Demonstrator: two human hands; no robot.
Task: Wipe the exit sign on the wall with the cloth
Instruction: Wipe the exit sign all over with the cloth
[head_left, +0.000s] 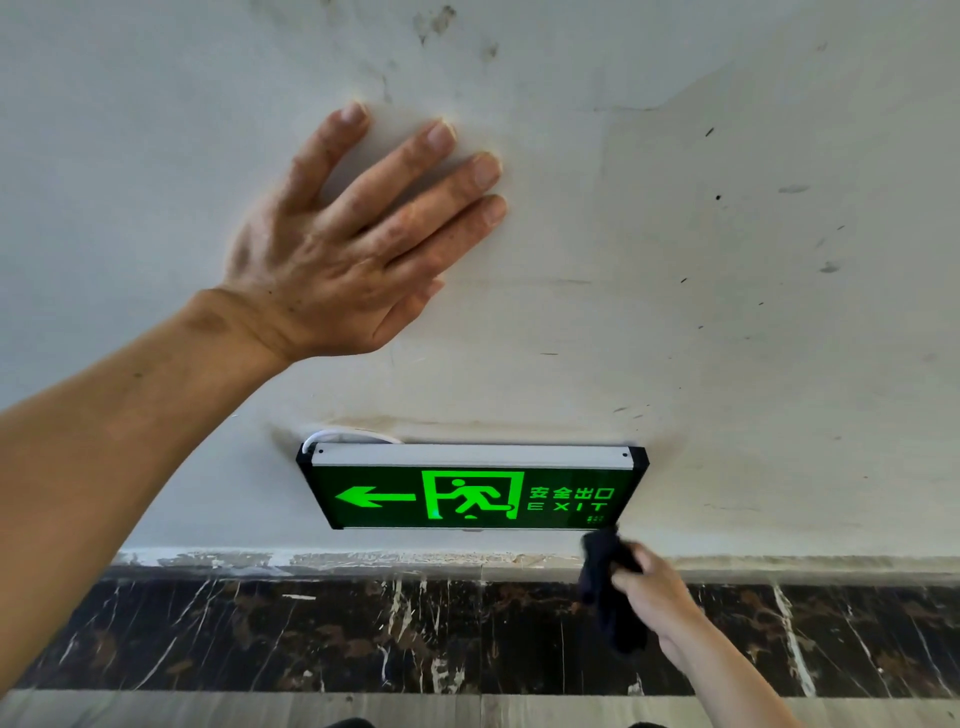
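Observation:
A lit green exit sign (471, 488) with a black frame and a silver top strip hangs low on the white wall, showing an arrow, a running figure and the word EXIT. My right hand (657, 597) grips a dark cloth (605, 587) just below the sign's lower right corner; the cloth's top edge touches that corner. My left hand (353, 244) lies flat on the wall above and left of the sign, fingers spread, holding nothing.
The white wall (727, 260) is scuffed and stained. Below the sign runs a dark marble skirting (363, 634) with white veins, then a grey floor (208, 709). A white cable (332, 434) loops out at the sign's top left.

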